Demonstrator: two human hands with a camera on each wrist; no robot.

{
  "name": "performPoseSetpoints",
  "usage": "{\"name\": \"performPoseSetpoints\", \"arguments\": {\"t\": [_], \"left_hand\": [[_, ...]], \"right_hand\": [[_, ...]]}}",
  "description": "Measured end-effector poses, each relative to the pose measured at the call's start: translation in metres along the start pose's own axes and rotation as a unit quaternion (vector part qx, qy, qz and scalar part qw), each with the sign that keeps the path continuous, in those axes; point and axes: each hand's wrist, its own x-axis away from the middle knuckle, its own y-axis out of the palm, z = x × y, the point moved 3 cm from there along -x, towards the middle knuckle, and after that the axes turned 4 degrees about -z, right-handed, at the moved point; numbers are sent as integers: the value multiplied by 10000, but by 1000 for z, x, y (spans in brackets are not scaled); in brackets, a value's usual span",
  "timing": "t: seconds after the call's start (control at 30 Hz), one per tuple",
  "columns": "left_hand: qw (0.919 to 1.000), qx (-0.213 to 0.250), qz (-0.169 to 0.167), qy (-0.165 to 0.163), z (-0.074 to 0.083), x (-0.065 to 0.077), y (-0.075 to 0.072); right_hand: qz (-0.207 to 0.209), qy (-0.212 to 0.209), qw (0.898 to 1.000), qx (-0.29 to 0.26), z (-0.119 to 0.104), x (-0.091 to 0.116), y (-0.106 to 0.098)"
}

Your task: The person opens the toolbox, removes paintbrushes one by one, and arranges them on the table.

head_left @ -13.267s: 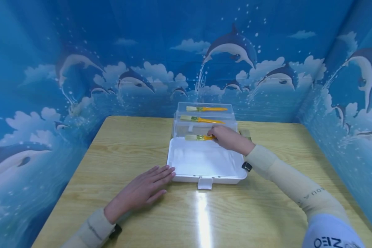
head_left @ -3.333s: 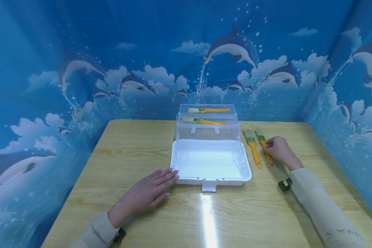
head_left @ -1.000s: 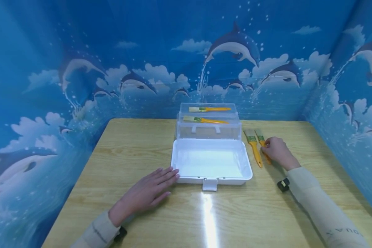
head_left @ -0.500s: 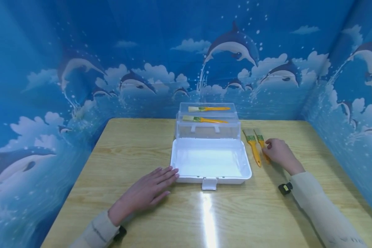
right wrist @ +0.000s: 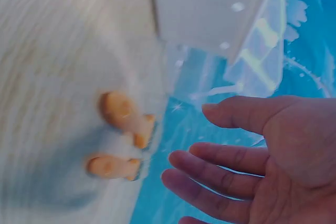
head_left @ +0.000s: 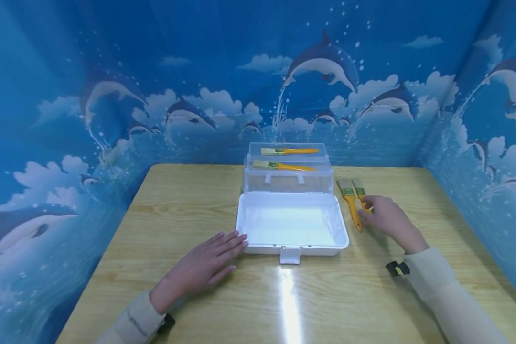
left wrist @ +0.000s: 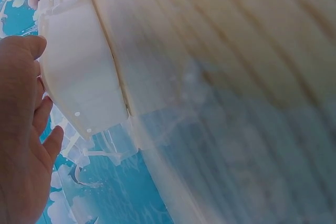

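Note:
A white plastic box (head_left: 290,220) stands with its clear, tiered lid (head_left: 290,182) folded back. My left hand (head_left: 202,263) lies flat, its straight fingertips at the box's front left corner. To the right of the box, two paintbrushes with yellow handles lie side by side on the table: a wide paintbrush (head_left: 351,206) and a narrower paintbrush (head_left: 360,191). My right hand (head_left: 389,219) hovers over the narrower one, partly hiding its handle. In the right wrist view, the right hand (right wrist: 236,166) has spread fingers and holds nothing, while two handle ends (right wrist: 118,111) show beneath.
Two more paintbrushes rest on the lid tiers, an upper paintbrush (head_left: 290,151) and a lower paintbrush (head_left: 284,166). A latch (head_left: 290,255) hangs at the box's front. The wooden table (head_left: 176,205) meets a dolphin-printed backdrop (head_left: 206,71) behind and at both sides.
Earlier my right hand held a paintbrush over the box; later it pinched the narrower one on the table. Now it has let go and drawn back slightly. The left hand stays put.

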Motion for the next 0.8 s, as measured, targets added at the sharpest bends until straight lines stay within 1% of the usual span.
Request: {"name": "performPoseSetpoints", "arguments": {"t": [0.13, 0.3, 0.4, 0.63, 0.8], "left_hand": [[10000, 8, -6, -8, 0, 0, 0], [10000, -13, 27, -6, 0, 0, 1], [10000, -7, 54, -2, 0, 1, 1], [10000, 73, -11, -46, -1, 1, 1], [9999, 68, -57, -68, 0, 1, 1]], "right_hand": [[-24, -131, 9998, 167, -14, 9, -5], [-259, -176, 9990, 309, -32, 19, -10], [-280, -348, 9979, 463, -44, 25, -13], [-185, -831, 9934, 764, -70, 37, -15], [-198, -1498, 9820, 1132, -87, 48, -14]]}}
